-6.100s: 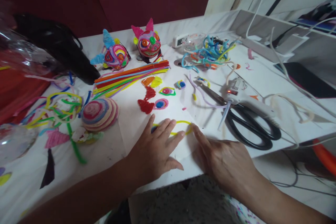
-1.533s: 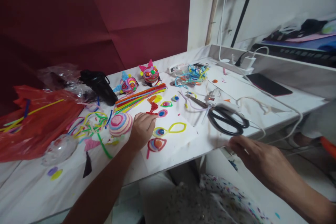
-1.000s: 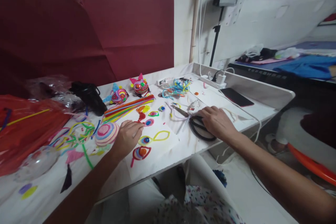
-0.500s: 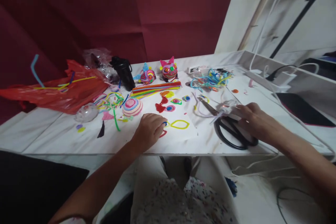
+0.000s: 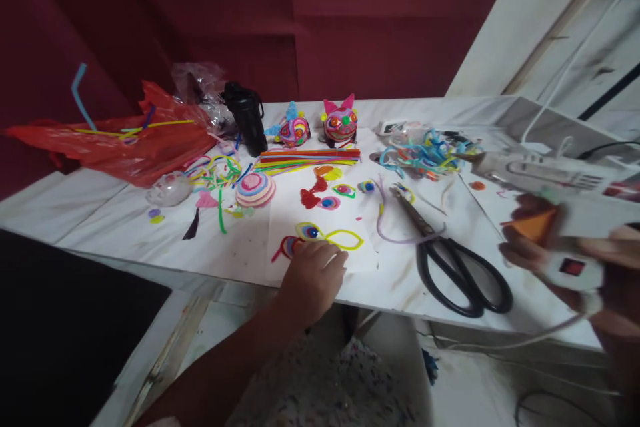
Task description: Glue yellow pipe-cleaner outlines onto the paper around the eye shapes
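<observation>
My right hand (image 5: 530, 240), blurred by motion, is wrapped round a white glue gun (image 5: 555, 172) with an orange trigger and a red switch. Its nozzle points left, above the table. On the white paper (image 5: 367, 263) rests my left hand (image 5: 313, 273), fingers curled down and their tips hidden. It partly covers a red and blue coiled piece (image 5: 287, 247). Just beyond those fingers lies a yellow-rimmed eye shape (image 5: 309, 231), with a yellow pipe cleaner loop (image 5: 345, 239) to its right. Large black-handled scissors (image 5: 450, 267) lie between my hands, blades slightly apart.
Two colourful animal heads (image 5: 341, 121) stand at the back beside a black bottle (image 5: 246, 117). A bundle of pipe cleaners (image 5: 310, 159), a striped dome (image 5: 255, 190), a red plastic bag (image 5: 165, 153) and a tangle of pipe cleaners (image 5: 420, 153) lie around. The gun's cord (image 5: 525, 340) crosses the front edge.
My right hand has lifted the glue gun from beside the scissors and moved right with it. My left hand has shifted right and nearer, uncovering the yellow-rimmed eye shape. The view has swung.
</observation>
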`<state>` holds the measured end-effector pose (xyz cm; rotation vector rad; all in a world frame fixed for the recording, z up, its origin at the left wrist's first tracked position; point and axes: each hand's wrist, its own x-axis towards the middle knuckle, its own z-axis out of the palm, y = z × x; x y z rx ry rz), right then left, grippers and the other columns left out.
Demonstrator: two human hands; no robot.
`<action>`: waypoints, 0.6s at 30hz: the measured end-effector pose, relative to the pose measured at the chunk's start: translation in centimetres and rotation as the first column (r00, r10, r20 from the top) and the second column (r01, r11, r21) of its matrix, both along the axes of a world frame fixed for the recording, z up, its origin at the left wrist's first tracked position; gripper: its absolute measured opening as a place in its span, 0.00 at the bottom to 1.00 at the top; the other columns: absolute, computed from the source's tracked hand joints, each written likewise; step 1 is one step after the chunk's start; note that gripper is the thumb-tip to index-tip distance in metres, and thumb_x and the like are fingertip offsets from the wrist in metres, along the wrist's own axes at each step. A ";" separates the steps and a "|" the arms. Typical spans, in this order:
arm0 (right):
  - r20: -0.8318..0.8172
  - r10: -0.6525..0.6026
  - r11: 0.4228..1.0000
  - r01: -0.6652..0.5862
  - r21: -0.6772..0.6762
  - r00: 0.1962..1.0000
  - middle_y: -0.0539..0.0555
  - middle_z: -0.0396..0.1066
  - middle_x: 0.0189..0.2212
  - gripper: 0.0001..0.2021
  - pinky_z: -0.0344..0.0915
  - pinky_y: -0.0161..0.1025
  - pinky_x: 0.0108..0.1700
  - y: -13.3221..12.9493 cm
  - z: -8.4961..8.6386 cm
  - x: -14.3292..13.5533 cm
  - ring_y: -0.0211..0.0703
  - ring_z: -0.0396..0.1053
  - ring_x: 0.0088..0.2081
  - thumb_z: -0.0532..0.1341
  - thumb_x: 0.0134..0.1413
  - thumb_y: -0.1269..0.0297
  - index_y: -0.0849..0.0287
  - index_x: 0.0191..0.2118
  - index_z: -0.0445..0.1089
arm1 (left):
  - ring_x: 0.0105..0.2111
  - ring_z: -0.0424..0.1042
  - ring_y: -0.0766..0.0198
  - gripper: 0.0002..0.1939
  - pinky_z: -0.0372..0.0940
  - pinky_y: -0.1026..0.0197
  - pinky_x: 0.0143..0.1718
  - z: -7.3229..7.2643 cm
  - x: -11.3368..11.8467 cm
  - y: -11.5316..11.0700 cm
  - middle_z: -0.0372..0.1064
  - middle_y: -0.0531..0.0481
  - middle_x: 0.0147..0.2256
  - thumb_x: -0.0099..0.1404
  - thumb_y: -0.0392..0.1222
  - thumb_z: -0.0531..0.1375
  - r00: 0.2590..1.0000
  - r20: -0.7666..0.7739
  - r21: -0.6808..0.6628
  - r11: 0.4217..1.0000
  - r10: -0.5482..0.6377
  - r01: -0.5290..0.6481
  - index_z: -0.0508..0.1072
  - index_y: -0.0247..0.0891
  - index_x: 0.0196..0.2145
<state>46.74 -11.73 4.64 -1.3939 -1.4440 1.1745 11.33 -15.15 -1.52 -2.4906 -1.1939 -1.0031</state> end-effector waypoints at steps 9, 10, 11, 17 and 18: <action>-0.096 0.327 0.899 -0.341 -0.275 0.940 0.56 0.69 0.18 0.16 0.59 0.36 0.20 6.8 0.9 -7.1 0.40 0.63 0.21 0.67 0.39 0.50 0.60 0.19 0.71 | 0.54 0.67 0.54 0.14 0.65 0.48 0.55 -1.4 0.6 0.4 0.71 0.37 0.49 0.71 0.40 0.53 0.997 -0.070 -0.041 0.998 0.044 -0.047 0.71 0.31 0.49; -0.082 0.364 0.882 -0.372 -0.290 0.928 0.56 0.69 0.17 0.16 0.58 0.36 0.20 7.4 0.7 -7.4 0.40 0.63 0.21 0.67 0.40 0.50 0.61 0.20 0.72 | 0.55 0.66 0.53 0.16 0.65 0.47 0.55 -1.4 0.6 0.4 0.70 0.36 0.50 0.71 0.42 0.52 0.996 -0.065 -0.071 0.996 0.055 -0.060 0.69 0.29 0.51; -0.074 0.398 0.864 -0.401 -0.303 0.914 0.56 0.69 0.16 0.17 0.57 0.35 0.20 7.9 0.5 -7.6 0.40 0.63 0.20 0.66 0.40 0.50 0.62 0.21 0.73 | 0.55 0.65 0.52 0.18 0.65 0.47 0.56 -1.5 0.6 0.4 0.69 0.34 0.51 0.71 0.43 0.52 0.996 -0.063 -0.094 0.993 0.065 -0.071 0.68 0.28 0.52; -0.108 0.536 0.771 -0.538 -0.342 0.837 0.58 0.75 0.25 0.16 0.60 0.35 0.22 9.7 -0.8 -8.5 0.37 0.64 0.19 0.61 0.49 0.54 0.64 0.28 0.76 | 0.57 0.63 0.47 0.23 0.64 0.44 0.57 -1.2 0.6 0.4 0.66 0.32 0.53 0.71 0.46 0.52 0.988 -0.130 -0.151 0.983 0.088 -0.108 0.66 0.24 0.54; -0.111 0.554 0.755 -0.554 -0.352 0.825 0.58 0.74 0.24 0.16 0.60 0.34 0.21 9.9 -1.0 -8.6 0.36 0.64 0.19 0.61 0.50 0.54 0.65 0.27 0.75 | 0.57 0.63 0.47 0.23 0.64 0.44 0.57 -1.2 0.6 0.4 0.66 0.31 0.54 0.70 0.47 0.53 0.986 -0.133 -0.165 0.979 0.096 -0.118 0.66 0.24 0.54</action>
